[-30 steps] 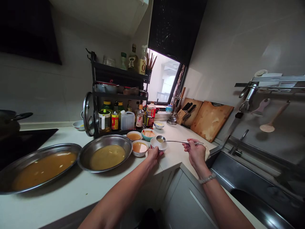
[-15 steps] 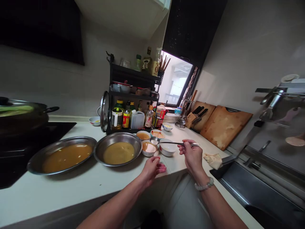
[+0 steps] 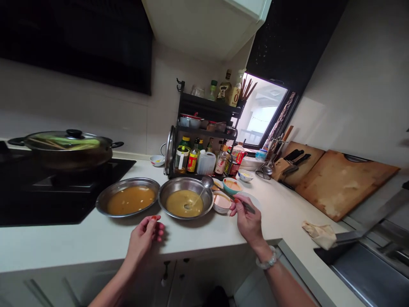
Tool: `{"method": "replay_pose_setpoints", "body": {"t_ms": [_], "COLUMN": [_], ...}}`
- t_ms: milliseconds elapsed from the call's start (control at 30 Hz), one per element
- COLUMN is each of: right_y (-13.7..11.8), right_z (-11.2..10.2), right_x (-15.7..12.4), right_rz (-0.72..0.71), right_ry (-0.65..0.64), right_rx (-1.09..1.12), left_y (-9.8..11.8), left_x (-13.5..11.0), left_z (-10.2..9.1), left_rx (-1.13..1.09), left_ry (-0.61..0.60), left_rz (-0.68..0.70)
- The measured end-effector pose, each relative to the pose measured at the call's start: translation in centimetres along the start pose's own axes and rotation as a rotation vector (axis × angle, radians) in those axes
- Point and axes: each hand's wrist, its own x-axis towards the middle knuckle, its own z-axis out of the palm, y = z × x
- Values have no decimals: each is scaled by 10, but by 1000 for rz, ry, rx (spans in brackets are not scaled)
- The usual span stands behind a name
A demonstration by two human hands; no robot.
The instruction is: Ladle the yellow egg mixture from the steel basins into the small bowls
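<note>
My right hand (image 3: 246, 218) grips the handle of a metal spoon (image 3: 207, 182). The spoon's bowl is tipped over the rim of a round steel basin (image 3: 186, 200), and a thin stream of liquid runs from it into the yellow-brown liquid there. My left hand (image 3: 145, 233) hovers over the white counter's front edge with its fingers loosely curled and nothing visible in them. A second steel basin (image 3: 128, 199) of brown liquid sits to the left. Small bowls (image 3: 221, 202) with orange liquid stand just behind my right hand.
A lidded wok (image 3: 68, 147) sits on the black cooktop at the left. A black rack (image 3: 204, 136) of bottles stands at the back. Knife block and wooden cutting boards (image 3: 343, 181) lean on the right wall. A crumpled cloth (image 3: 319, 233) lies near the sink.
The view swung left. My right hand carried the spoon from above the small white bowl to the round basin and tipped it. My left hand let go of the bowl and drew back to the counter edge.
</note>
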Motion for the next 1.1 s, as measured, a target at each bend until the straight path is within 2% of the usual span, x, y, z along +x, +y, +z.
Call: {"method": "replay_pose_setpoints", "body": {"t_ms": [67,167,267,433,500,700,833,1100], "right_y": [5,17,28,35,38,51,49,29], "right_z": [-10,-26,-36,-39,-41,-51,-55,-53], "right_x": [0,-2,-9,-20,-19,-5,0,15], "right_rz": [-8,63,128,193,245,428,462,461], "right_ry": [59,126,98,70,115,351,422,498], "right_rx": [-50,-124,-199,-226,-194,-61,-12,78], "left_y": [0,-1,-3,-11,-14,-16,-17,-20], "left_x": [7,16,24,32,33,31,31,33], "left_z": [-3,0,7,10,9,3,1,0], "left_rx": [2,4,10,-14,-24,-31,-2,49], "left_ry": [5,3,1,-28,-55,-112,-157,-216], "left_rz": [-9,-2,17,28,22,-2,-12,-26]}}
